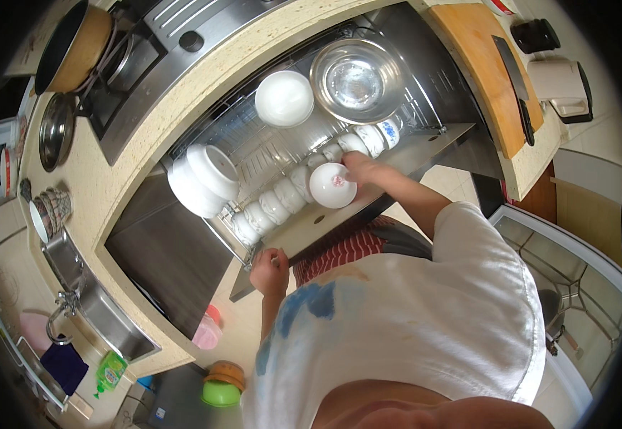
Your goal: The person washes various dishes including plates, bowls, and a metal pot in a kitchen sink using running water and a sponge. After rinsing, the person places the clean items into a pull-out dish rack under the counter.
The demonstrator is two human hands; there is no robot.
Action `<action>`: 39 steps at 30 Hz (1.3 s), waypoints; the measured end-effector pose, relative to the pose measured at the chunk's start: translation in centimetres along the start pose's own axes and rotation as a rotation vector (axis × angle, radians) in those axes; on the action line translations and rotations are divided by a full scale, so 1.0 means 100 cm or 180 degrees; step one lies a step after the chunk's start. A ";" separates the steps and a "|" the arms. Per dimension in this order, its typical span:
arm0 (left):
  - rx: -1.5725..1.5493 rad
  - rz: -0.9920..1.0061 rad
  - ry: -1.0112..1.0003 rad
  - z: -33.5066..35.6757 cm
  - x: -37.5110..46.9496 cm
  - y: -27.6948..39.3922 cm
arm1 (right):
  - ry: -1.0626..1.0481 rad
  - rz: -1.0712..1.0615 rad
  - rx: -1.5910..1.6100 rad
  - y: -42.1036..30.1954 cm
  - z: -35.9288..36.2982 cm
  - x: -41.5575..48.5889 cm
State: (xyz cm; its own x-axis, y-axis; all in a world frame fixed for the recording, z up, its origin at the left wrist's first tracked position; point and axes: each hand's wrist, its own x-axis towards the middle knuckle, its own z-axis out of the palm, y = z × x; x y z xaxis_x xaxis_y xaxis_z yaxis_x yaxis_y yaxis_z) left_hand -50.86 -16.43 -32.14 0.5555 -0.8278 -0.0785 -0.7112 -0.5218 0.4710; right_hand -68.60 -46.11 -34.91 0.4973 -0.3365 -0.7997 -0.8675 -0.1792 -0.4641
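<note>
My right hand (363,168) grips the rim of a small white bowl (326,189) with a reddish mark inside. The bowl is held over the front edge of a pulled-out drawer (362,199), beside a row of white bowls (274,208) standing on edge in its wire rack (268,150). My left hand (269,272) is curled at the drawer's front left corner; a small pale spot shows among its fingers, and whether it grips anything is unclear. Also in the rack are stacked large white bowls (206,179), a white bowl (284,99) and a steel basin (356,80).
A gas stove (123,80) with a pan (72,48) is at upper left. Below it are stacked cups (50,209) and a steel sink (109,305). At right, a knife (512,75) lies on a wooden cutting board (466,53). Colored bowls (222,393) stand low behind the counter.
</note>
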 end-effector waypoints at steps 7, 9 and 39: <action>-0.0134 -0.0074 -0.0002 0.004 -0.002 0.003 | 0.0051 0.0479 0.0836 0.052 -0.033 0.000; -0.0114 -0.0075 -0.0004 0.006 -0.001 0.003 | 0.0705 0.1156 0.0638 0.088 -0.063 -0.005; 0.0031 -0.0195 -0.0052 0.007 -0.004 0.002 | 0.1677 0.1640 -0.0182 0.114 -0.117 -0.064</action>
State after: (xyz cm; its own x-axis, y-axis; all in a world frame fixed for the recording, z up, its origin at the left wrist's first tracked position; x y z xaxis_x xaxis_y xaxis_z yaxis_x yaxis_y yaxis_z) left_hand -51.54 -16.37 -32.62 0.5910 -0.7975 -0.1212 -0.6803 -0.5736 0.4563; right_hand -81.85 -56.85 -30.66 -0.0328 -0.7877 -0.6152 -0.9958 0.0783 -0.0472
